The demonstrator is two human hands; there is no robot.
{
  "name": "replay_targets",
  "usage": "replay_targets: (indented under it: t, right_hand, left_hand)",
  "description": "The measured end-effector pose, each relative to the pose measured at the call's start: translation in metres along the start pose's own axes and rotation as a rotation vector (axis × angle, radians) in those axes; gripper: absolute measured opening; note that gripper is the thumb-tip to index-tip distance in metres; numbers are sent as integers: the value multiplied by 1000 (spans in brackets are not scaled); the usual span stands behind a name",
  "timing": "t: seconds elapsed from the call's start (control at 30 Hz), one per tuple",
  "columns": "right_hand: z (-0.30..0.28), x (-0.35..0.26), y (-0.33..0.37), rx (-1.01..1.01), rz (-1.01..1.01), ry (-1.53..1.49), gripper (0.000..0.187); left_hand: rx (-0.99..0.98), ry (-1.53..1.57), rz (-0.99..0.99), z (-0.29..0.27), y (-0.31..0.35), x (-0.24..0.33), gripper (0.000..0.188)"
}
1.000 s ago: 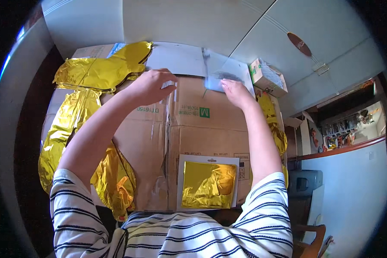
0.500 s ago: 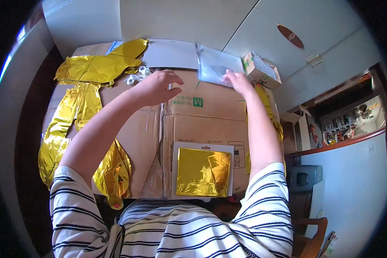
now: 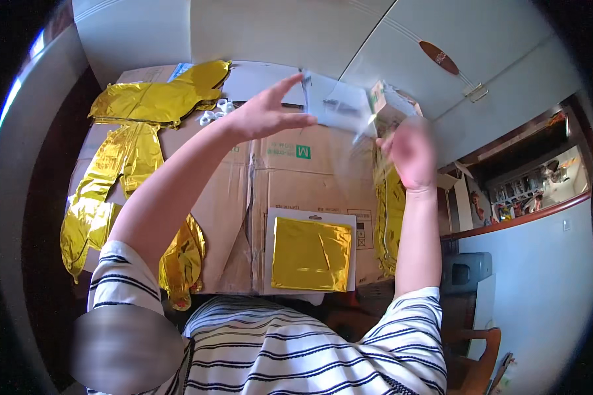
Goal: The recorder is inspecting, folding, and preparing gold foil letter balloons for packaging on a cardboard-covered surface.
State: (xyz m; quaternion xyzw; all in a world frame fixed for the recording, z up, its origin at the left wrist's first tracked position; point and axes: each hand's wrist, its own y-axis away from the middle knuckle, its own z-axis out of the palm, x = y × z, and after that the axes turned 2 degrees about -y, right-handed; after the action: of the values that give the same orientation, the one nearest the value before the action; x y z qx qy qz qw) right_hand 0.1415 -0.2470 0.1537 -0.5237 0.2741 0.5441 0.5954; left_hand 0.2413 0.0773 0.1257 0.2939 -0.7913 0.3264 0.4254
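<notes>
At the far right of the cardboard, my right hand (image 3: 408,151) is raised, partly blurred, its fingers pinched on a clear plastic bag (image 3: 341,105). The bag is smeared by motion. To its left, my left hand (image 3: 267,113) is held out with thumb and fingers spread and nothing between them. Near my left wrist lie small white plastic rings or clips (image 3: 215,113). Closer to me, a folded gold foil balloon (image 3: 310,253) rests on a white backing card (image 3: 313,213) with a hanging slot.
Flattened cardboard (image 3: 303,184) covers the table. Gold foil balloons (image 3: 138,104) spread along its left side, and another gold foil piece (image 3: 390,227) lies at the right edge. A white sheet (image 3: 244,79) and small open carton (image 3: 389,105) sit before the cabinets (image 3: 263,29).
My right hand has moved right and toward me, drawing the plastic bag's edge with it. My left hand has moved right and away from me, its fingers opening wider.
</notes>
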Motion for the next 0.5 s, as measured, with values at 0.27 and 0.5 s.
replay_targets:
  t: [0.27, 0.5]
  right_hand:
    - [-7, 9, 37, 52, 56, -269, 21]
    - [-14, 17, 59, 342, 120, 105, 17]
  left_hand:
    - [-286, 793, -318, 52, 13, 20, 23]
    - [-77, 780, -266, 48, 37, 44, 17]
